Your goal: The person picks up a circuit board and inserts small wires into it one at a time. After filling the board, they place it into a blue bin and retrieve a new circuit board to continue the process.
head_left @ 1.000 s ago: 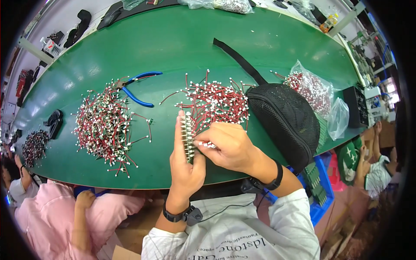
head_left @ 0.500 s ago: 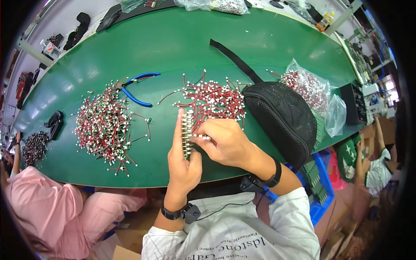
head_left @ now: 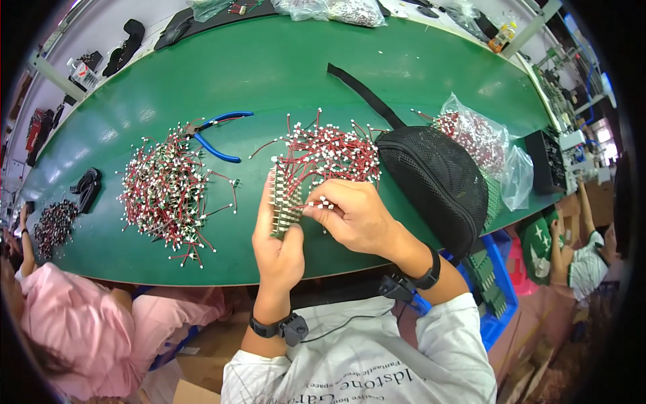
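Note:
My left hand (head_left: 277, 259) grips a narrow strip of circuit boards (head_left: 285, 205) by its edges, fingers along the left side and thumb near the lower end. Small pale connectors line both sides of the strip. Closed in a pinch, my right hand (head_left: 360, 219) holds a few short red wires with white plugs (head_left: 323, 203) at the strip's right edge. Whether a plug sits in a connector is too small to tell. Just beyond both hands lies a loose heap of red wires with white plugs (head_left: 333, 156).
Left of my hands is a pile of wired small boards (head_left: 165, 195), with blue-handled cutters (head_left: 229, 116) at its top. A black mesh bag (head_left: 437, 175) and a plastic bag of wires (head_left: 474, 138) lie right. A blue crate (head_left: 508, 296) stands below; a person in pink (head_left: 81, 323) sits left.
My left hand has shifted slightly left and tilted the strip, so more of its face shows. My right hand stays at its edge, still pinching wires, and has moved only slightly.

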Demonstrator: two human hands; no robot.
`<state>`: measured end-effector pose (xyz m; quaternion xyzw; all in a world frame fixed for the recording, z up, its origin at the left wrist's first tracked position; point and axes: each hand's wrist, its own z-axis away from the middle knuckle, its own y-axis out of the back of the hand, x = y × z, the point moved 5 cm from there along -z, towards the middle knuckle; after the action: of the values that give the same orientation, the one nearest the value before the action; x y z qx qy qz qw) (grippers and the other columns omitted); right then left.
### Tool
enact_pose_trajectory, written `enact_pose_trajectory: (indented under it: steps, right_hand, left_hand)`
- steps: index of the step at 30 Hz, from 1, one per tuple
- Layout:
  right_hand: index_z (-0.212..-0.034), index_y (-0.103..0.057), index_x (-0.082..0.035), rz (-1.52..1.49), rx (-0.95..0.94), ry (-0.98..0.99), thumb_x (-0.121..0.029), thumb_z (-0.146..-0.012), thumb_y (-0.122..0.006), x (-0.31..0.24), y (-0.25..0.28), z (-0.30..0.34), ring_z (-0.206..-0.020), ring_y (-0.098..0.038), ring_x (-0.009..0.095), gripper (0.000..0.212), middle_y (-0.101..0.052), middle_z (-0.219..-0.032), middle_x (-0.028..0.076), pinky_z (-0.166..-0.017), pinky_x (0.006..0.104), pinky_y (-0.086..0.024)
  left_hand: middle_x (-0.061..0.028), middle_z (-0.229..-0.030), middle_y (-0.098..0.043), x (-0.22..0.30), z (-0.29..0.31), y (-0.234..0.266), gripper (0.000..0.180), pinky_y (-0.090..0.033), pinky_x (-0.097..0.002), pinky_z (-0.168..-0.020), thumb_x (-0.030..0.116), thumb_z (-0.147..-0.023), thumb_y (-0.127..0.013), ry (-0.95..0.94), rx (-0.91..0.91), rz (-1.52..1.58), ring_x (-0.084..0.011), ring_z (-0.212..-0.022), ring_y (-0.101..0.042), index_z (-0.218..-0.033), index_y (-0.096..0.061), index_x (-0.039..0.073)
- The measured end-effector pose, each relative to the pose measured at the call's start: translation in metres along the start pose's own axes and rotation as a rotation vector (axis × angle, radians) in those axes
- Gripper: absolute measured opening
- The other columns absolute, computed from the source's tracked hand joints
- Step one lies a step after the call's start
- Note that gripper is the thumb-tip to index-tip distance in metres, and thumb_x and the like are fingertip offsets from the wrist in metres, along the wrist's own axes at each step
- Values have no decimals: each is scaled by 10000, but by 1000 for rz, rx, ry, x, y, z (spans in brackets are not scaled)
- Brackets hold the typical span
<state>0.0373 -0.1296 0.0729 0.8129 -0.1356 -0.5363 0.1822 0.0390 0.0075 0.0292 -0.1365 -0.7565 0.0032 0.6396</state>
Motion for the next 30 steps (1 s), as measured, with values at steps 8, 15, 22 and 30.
enact_pose_trajectory:
  steps: [8,15,22,30]
  right_hand:
    - [-861,-637,2,-33,-24,-65,-66,-827,-696,7,1,2,-563,-568,167,96,-601,-679,87,-509,293,-432]
    - [-893,-646,8,-361,0,-340,-41,-870,-650,30,1,17,-591,-460,5,54,-563,-672,-46,-506,197,-366]
    - [-914,-655,9,-361,88,-304,-15,-855,-647,18,3,19,-561,-426,-9,64,-578,-693,-46,-464,185,-326]
    - [-839,-677,-35,210,352,261,18,-737,-712,-19,2,14,-473,-501,186,120,-564,-620,54,-443,309,-391]
  left_hand:
    - [-117,-1229,-574,-8,2,7,538,-487,-282,-904,-105,-875,-462,131,69,306,-152,-1056,-594,-1402,-356,-86]
    - [-160,-1163,-605,-5,0,20,459,-569,-335,-835,-57,-923,-487,123,226,280,-199,-971,-642,-1361,-362,-110]
    - [-132,-1153,-608,-14,5,7,510,-524,-282,-851,-45,-931,-520,117,198,135,-151,-959,-625,-1403,-334,-99]
    - [-124,-1255,-562,-12,7,-9,533,-472,-275,-916,-35,-949,-503,80,141,36,-139,-1061,-578,-1440,-300,-84]
